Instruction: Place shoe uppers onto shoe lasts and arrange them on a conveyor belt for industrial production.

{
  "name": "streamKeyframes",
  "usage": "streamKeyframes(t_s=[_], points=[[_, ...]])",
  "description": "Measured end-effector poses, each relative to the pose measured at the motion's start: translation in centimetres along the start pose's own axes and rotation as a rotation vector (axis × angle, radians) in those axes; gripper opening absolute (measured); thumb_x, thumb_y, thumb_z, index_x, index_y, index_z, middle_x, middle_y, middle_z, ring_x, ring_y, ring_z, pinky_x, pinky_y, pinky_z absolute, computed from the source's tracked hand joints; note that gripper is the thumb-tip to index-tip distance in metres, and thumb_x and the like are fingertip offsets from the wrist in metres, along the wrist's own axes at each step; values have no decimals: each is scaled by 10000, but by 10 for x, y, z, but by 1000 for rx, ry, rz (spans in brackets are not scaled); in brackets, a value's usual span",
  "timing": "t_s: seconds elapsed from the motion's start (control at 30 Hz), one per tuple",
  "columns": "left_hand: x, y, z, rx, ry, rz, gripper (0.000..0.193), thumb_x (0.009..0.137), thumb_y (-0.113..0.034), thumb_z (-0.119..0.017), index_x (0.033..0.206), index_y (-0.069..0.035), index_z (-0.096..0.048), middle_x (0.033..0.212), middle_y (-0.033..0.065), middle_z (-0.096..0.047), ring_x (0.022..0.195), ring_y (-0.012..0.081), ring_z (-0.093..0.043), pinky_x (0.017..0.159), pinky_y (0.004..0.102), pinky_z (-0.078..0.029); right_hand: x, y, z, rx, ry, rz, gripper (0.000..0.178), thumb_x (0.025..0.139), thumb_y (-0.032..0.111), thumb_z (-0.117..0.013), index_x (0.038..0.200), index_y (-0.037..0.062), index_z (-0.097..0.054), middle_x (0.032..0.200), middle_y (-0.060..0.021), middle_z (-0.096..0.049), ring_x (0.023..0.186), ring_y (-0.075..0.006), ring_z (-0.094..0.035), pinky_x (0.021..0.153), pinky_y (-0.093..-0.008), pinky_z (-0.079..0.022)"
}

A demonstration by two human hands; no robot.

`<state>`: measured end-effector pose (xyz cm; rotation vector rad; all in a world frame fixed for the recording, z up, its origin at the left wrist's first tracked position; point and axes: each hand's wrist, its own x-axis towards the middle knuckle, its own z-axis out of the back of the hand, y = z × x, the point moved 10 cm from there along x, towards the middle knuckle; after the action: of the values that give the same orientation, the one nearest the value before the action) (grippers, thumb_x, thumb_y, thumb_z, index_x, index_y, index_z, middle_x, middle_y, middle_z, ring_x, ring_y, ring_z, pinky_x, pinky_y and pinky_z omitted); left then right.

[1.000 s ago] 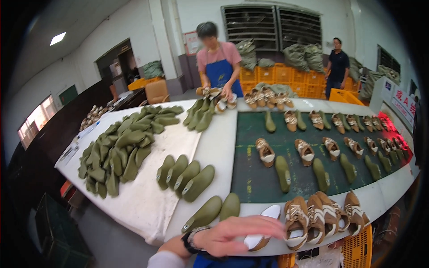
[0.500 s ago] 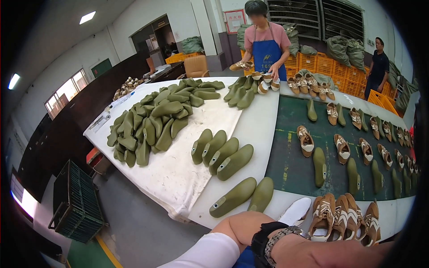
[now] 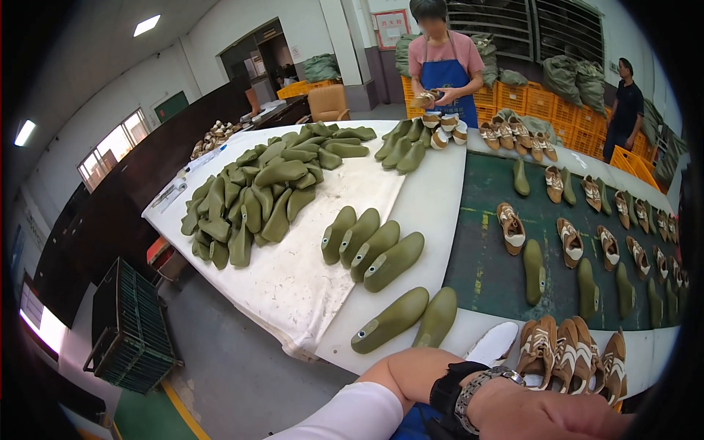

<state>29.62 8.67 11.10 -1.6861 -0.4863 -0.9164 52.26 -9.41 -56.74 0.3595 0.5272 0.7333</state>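
Note:
My left arm, in a white sleeve with a black band and metal watch at the wrist, reaches across the bottom edge toward the right. My left hand (image 3: 557, 416) is cut off low in the picture, its fingers hidden, so what it holds cannot be made out. Just beyond it stand several brown-and-white sneakers (image 3: 568, 352). A white-soled piece (image 3: 493, 345) lies beside them. Two green shoe lasts (image 3: 390, 320) rest on the white table (image 3: 345, 334) ahead of my arm. My right hand does not show.
Several lasts (image 3: 378, 249) stand in a row, with a large pile of lasts (image 3: 257, 187) behind. Rows of sneakers and lasts cover a dark green surface (image 3: 488, 282) at right. A co-worker (image 3: 444, 70) across the table handles a sneaker. A green crate (image 3: 139, 330) stands on the floor.
The view has shifted slightly, so the table appears a little further right. The co-worker's hands have come together around a sneaker. My left arm keeps nearly the same pose.

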Motion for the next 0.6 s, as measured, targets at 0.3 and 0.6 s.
streamKeyframes(t_s=[0.3, 0.6], points=[[1, 20, -7, -136, -18, 27, 614, 970, -447, -280, 1181, 75, -526, 1195, 195, -533, 1141, 281, -482, 955, 361, -369, 9, 20, 4, 7, -18, 60, 290, 718, 168, -531, 936, -8, -606, 837, -258, -629, 813, -413, -601, 762, -449, -480], [-57, -92, -72, 848, -66, -826, 456, 960, -427, -300, 1201, -126, -544, 1239, 65, -527, 1149, 224, -449, 965, 480, -297, -8, 38, 38, 51, -159, -73, 362, 675, 132, -511, 991, -28, -586, 820, -243, -630, 780, -409, -593, 731, -447, -487]])
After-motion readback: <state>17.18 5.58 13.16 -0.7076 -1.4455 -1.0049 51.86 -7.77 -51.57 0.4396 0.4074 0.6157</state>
